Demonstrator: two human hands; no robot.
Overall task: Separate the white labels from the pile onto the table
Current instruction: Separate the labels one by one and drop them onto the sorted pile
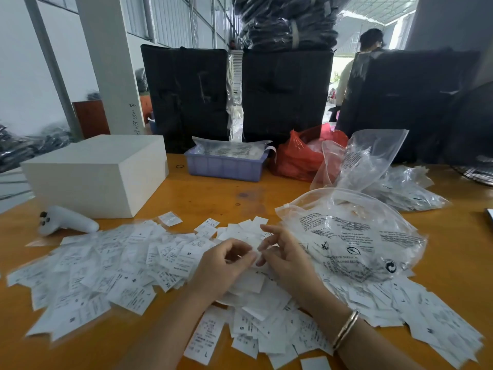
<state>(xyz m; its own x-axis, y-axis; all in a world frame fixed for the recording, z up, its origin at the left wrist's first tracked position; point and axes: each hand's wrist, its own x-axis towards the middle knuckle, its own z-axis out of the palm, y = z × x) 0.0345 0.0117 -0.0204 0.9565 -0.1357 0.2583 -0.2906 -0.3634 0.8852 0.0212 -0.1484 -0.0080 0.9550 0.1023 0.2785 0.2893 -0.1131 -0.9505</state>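
Note:
A wide pile of white printed labels (112, 271) covers the orange table (213, 193) from left to right. My left hand (221, 268) and my right hand (285, 257) meet above the middle of the pile. Both pinch a small white label (254, 256) between fingertips and thumbs. My right wrist carries a gold bracelet. More labels (266, 329) lie under and in front of my forearms.
A clear printed plastic bag (354, 236) lies right of my hands, with more bags (373, 161) behind it. A white box (96, 174) and white controller (66, 220) sit at left. A blue tray (226, 164), a red bag (296, 156), black bundles and a person stand beyond.

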